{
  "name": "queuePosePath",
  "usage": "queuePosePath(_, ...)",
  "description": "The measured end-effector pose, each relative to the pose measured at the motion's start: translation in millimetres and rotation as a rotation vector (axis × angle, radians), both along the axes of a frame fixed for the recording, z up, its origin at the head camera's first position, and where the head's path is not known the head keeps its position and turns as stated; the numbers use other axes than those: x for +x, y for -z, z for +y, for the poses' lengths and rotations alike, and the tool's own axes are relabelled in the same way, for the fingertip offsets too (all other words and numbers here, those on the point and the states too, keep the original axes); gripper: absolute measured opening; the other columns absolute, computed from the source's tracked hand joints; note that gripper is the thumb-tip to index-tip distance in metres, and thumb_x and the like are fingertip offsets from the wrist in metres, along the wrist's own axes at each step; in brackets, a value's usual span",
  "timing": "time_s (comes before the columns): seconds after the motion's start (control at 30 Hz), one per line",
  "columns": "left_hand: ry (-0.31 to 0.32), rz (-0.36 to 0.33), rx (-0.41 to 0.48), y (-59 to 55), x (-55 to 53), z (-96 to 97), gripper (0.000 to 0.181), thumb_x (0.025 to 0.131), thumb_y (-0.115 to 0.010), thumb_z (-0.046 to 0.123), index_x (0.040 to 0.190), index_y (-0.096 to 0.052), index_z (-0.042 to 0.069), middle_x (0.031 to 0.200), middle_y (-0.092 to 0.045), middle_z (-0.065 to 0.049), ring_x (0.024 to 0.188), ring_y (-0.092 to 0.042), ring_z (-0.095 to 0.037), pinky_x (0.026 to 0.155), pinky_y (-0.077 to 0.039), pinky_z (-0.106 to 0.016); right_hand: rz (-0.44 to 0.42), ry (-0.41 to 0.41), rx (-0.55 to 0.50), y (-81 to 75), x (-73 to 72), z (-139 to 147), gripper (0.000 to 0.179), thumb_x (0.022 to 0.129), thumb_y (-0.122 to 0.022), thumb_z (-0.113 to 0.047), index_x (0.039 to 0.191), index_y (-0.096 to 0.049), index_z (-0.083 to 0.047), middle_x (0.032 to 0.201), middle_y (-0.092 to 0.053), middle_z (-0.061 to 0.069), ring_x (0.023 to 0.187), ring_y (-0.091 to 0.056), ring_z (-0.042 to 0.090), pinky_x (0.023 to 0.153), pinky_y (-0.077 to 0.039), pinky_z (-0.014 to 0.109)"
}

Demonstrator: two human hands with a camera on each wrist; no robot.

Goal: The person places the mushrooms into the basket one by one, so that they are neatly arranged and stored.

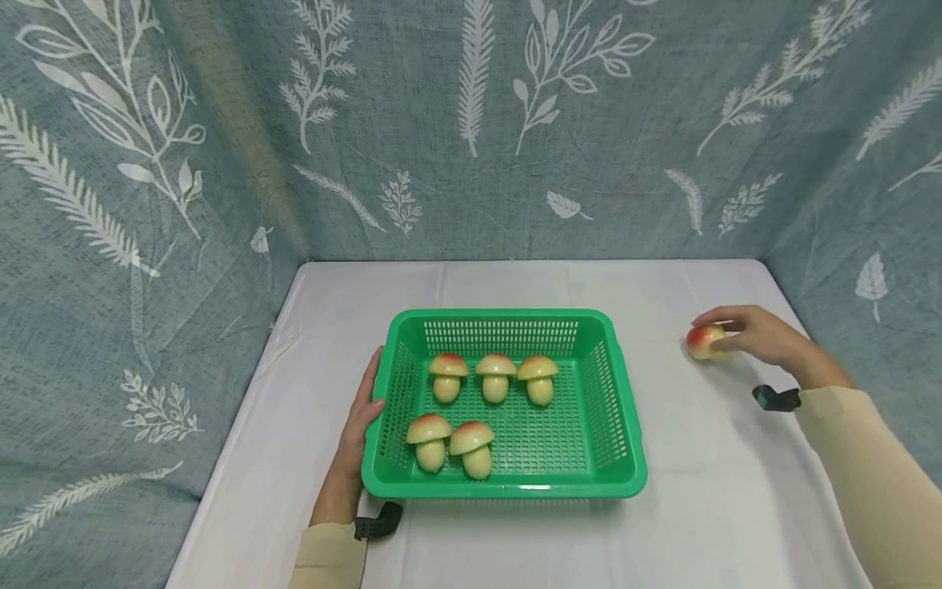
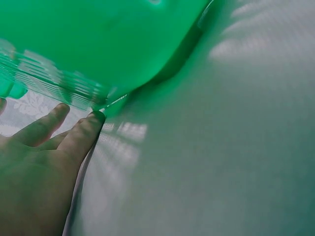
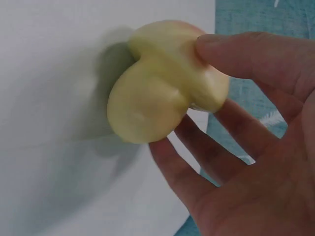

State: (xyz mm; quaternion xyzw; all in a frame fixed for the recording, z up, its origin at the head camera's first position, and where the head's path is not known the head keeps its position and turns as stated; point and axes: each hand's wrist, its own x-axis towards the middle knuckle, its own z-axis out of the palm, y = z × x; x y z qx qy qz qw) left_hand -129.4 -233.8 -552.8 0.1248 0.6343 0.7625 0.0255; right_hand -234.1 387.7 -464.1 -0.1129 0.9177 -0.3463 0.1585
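Note:
My right hand (image 1: 761, 334) pinches a toy mushroom (image 1: 705, 341) with a red-tinged cap near the table's right side. In the right wrist view, the thumb presses the cap of this mushroom (image 3: 152, 93) and the fingers lie along its other side. My left hand (image 1: 359, 421) holds the left side of a green plastic basket (image 1: 508, 491), thumb over the rim and fingers along the outer wall. Inside the basket are several similar mushrooms, such as one at the back left (image 1: 448, 378) and one at the front (image 1: 473, 450).
A white cloth covers the table (image 1: 500, 548) under the basket. Grey-green curtains (image 1: 441, 131) with white leaf prints hang behind and on both sides. A black band with a small device (image 1: 379, 521) is on the left wrist, and another (image 1: 776, 398) on the right.

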Motion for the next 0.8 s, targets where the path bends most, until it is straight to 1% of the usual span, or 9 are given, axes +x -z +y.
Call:
queuePosePath(0.13,-0.003,-0.005,0.002,-0.3,-0.3,0.6,0.077,0.105,-0.033,0.021,0.177,-0.005,0.019,0.182,-0.005,-0.004,0.166,-0.004,-0.028,0.124,-0.023,-0.040,-0.004,0.008,0.023,2.7,1.3,1.9,0.039,0.102,-0.073,-0.008,0.140,-0.069,0.003,0.148,-0.058,0.032,0.133,-0.056,0.055,0.105,-0.044,0.063)
queuePosePath(0.2,-0.005,-0.009,0.000,-0.7,-0.2,1.0,0.077,0.105,-0.033,0.021,0.177,-0.005,0.018,0.182,-0.005,-0.004,0.166,-0.004,-0.029,0.123,-0.024,-0.039,-0.003,0.017,0.028,3.7,1.8,2.5,0.041,0.103,-0.073,-0.011,0.142,-0.068,0.002,0.149,-0.058,0.030,0.131,-0.058,0.052,0.102,-0.048,0.054)
queuePosePath(0.3,-0.018,-0.022,-0.009,-1.3,-0.2,2.0,0.077,0.105,-0.034,0.022,0.177,-0.005,0.019,0.182,-0.006,-0.004,0.166,-0.004,-0.029,0.125,-0.022,-0.043,-0.009,0.033,0.042,5.4,2.0,4.4,0.045,0.105,-0.072,-0.018,0.145,-0.066,0.002,0.150,-0.057,0.030,0.132,-0.058,0.051,0.096,-0.051,0.041)
queuePosePath(0.4,-0.030,-0.028,-0.020,-1.6,-0.4,2.6,0.078,0.104,-0.034,0.023,0.177,-0.005,0.018,0.182,-0.007,-0.003,0.166,-0.005,-0.030,0.125,-0.019,-0.052,-0.041,0.058,0.019,7.0,2.6,2.8,0.050,0.107,-0.071,-0.022,0.148,-0.061,0.005,0.150,-0.056,0.032,0.123,-0.064,0.036,0.090,-0.055,0.033)
queuePosePath(0.43,-0.034,-0.025,-0.020,-1.4,-0.5,2.9,0.079,0.104,-0.034,0.022,0.177,-0.005,0.017,0.182,-0.007,-0.002,0.165,-0.006,-0.030,0.125,-0.017,-0.055,-0.055,0.066,0.005,7.9,2.9,2.2,0.051,0.108,-0.071,-0.023,0.148,-0.060,0.006,0.150,-0.055,0.033,0.120,-0.064,0.031,0.089,-0.056,0.032)
queuePosePath(0.53,-0.041,-0.024,-0.021,-1.3,-0.4,3.5,0.079,0.103,-0.034,0.022,0.177,-0.005,0.017,0.181,-0.009,-0.002,0.165,-0.007,-0.031,0.125,-0.016,-0.059,-0.093,0.094,-0.051,10.7,3.5,0.4,0.057,0.109,-0.069,-0.026,0.151,-0.054,0.010,0.151,-0.052,0.037,0.112,-0.064,0.016,0.087,-0.060,0.035)
queuePosePath(0.6,-0.040,-0.024,-0.019,-1.8,-0.2,3.6,0.080,0.103,-0.034,0.022,0.177,-0.004,0.017,0.181,-0.008,-0.003,0.165,-0.007,-0.031,0.125,-0.016,-0.058,-0.115,0.115,-0.086,12.6,3.9,0.2,0.059,0.109,-0.069,-0.026,0.152,-0.051,0.011,0.152,-0.048,0.039,0.111,-0.066,0.016,0.088,-0.061,0.037)
queuePosePath(0.67,-0.040,-0.033,-0.017,-2.2,0.0,3.5,0.079,0.103,-0.034,0.022,0.177,-0.006,0.019,0.181,-0.009,-0.003,0.165,-0.006,-0.030,0.125,-0.016,-0.058,-0.126,0.132,-0.114,14.0,4.4,0.4,0.060,0.109,-0.069,-0.026,0.153,-0.050,0.011,0.153,-0.046,0.040,0.110,-0.066,0.015,0.089,-0.061,0.039)
queuePosePath(0.8,-0.035,-0.036,-0.018,-2.6,-0.3,2.9,0.079,0.103,-0.034,0.022,0.177,-0.007,0.021,0.181,-0.008,-0.001,0.166,-0.006,-0.029,0.125,-0.017,-0.055,-0.138,0.158,-0.161,15.0,6.2,0.5,0.058,0.109,-0.068,-0.020,0.154,-0.048,0.012,0.154,-0.044,0.040,0.106,-0.065,0.008,0.089,-0.061,0.036)
